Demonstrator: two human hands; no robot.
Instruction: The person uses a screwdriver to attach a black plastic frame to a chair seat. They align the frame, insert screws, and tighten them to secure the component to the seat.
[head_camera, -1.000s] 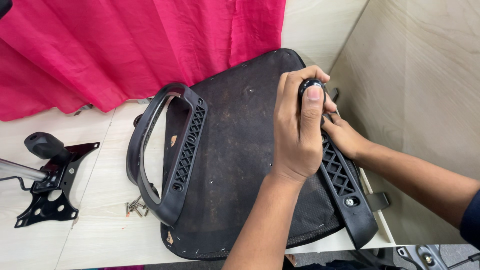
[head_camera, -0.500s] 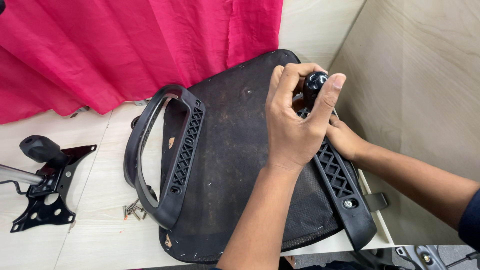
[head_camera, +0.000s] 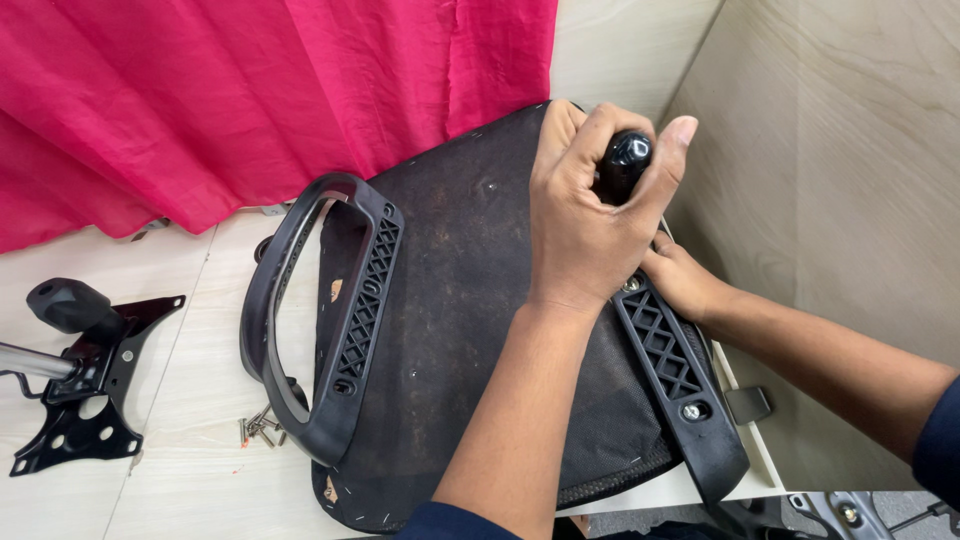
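Left hand (head_camera: 585, 215) closed around black tool handle (head_camera: 624, 160) over upturned seat base (head_camera: 470, 330) | right hand (head_camera: 680, 280) on right armrest bracket (head_camera: 670, 360), grip unclear | screws (head_camera: 260, 428) beside left armrest (head_camera: 330, 320).

Seat base (head_camera: 470, 330): black woven cloth, matt, dusty and scuffed. Armrests (head_camera: 330, 320): black moulded plastic, semi-gloss, ribbed lattice inside. Tool handle (head_camera: 626, 155): glossy black plastic. Bracket (head_camera: 80, 420): black painted metal, chrome rod. Screws (head_camera: 262, 428): bare metal. Table (head_camera: 190, 480): pale wood-grain laminate, smooth. Curtain (head_camera: 250, 90): pink cloth, creased.
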